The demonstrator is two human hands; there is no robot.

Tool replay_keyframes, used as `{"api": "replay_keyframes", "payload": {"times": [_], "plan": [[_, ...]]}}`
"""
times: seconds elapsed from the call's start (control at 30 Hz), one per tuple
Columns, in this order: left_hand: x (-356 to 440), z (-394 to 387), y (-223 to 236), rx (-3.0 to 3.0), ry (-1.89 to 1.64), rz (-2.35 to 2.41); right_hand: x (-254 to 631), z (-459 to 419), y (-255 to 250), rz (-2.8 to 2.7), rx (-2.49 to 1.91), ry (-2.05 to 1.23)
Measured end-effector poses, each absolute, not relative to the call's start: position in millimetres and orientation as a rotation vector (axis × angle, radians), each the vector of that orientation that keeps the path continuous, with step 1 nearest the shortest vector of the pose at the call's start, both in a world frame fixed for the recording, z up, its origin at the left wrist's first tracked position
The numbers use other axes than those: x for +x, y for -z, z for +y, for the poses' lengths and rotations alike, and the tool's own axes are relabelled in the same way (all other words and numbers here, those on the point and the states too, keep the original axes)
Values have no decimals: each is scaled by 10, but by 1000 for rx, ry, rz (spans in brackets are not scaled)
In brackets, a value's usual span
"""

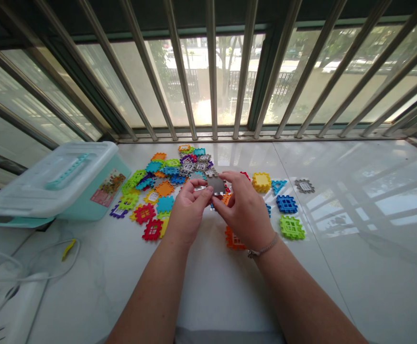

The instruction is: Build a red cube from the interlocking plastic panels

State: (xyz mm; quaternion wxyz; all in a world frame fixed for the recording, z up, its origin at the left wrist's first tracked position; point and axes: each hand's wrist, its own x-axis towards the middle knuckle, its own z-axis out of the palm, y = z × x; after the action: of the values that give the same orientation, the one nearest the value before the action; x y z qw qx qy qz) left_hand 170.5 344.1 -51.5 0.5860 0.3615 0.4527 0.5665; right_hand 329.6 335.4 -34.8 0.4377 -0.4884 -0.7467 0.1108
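My left hand (189,210) and my right hand (242,208) meet over a white marble sill, both pinching a grey square toothed tile (215,185) held up between their fingertips. Under and behind the hands lies a heap of coloured interlocking tiles (165,177). An orange tile (233,239) lies just below my right wrist, partly hidden by it. A yellow block (261,182), a blue tile (286,204) and a green tile (292,227) lie to the right of my right hand.
A teal storage box with a pale lid and handle (61,184) stands at the left. White cables and a white device (18,286) lie at the lower left. Metal window bars (212,71) rise behind the sill. A grey tile (304,186) lies farthest right.
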Motion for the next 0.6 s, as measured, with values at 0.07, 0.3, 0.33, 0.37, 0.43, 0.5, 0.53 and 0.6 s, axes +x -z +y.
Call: {"api": "replay_keyframes", "payload": {"times": [0.07,0.3,0.33,0.37,0.43,0.5,0.53,0.6], "plan": [[1720,3430,489,843,-1309,1048,3300,3348,331,-1866,-1215,-294],[1635,3444,416,879,-1461,1205,3614,3439,158,-1783,-1347,-162],[1608,3452,421,913,-1480,1272,3730,3456,100,-1741,-1415,-110],[1583,3460,431,956,-1494,1339,3868,3468,33,-1696,-1493,-62],[1547,3473,455,1058,-1479,1454,4206,3464,-107,-1640,-1691,-6],[1533,3479,477,1142,-1418,1544,4598,3429,-210,-1537,-1989,-21],[1533,3480,485,1177,-1378,1585,4798,3406,-230,-1459,-2151,-47],[1537,3477,495,1266,-1288,1677,5166,3370,-185,-1345,-2430,-111]]}}
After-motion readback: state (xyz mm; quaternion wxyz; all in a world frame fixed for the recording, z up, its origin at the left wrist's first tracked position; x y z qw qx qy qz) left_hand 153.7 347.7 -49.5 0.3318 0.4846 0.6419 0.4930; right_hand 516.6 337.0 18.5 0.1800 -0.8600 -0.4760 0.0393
